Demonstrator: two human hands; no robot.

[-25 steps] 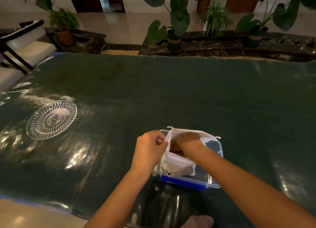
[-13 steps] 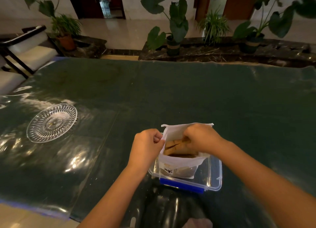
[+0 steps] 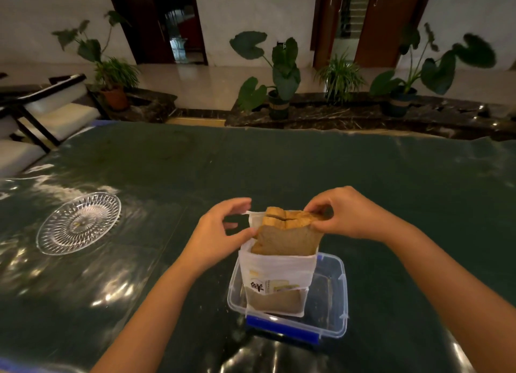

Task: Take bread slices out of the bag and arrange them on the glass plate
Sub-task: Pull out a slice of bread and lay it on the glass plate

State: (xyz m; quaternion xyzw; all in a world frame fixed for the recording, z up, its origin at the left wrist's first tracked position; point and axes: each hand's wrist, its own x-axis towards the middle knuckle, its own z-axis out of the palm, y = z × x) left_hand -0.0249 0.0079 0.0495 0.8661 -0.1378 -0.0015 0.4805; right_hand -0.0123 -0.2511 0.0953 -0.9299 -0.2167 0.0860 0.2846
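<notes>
Bread slices [image 3: 284,233] pinched by right hand [image 3: 349,213] fingers; left hand [image 3: 220,233] fingers gripping bag [image 3: 279,272] edge.

The plate [image 3: 79,222] is clear, bumpy glass. The bag [image 3: 279,272] is thin white plastic. The box [image 3: 335,294] is clear, smooth plastic. The tabletop [image 3: 279,163] looks shiny.

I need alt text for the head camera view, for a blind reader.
Right hand pinches bread slices rising from a white bag in a clear box; left hand touches the bag. An empty glass plate sits left.
</notes>
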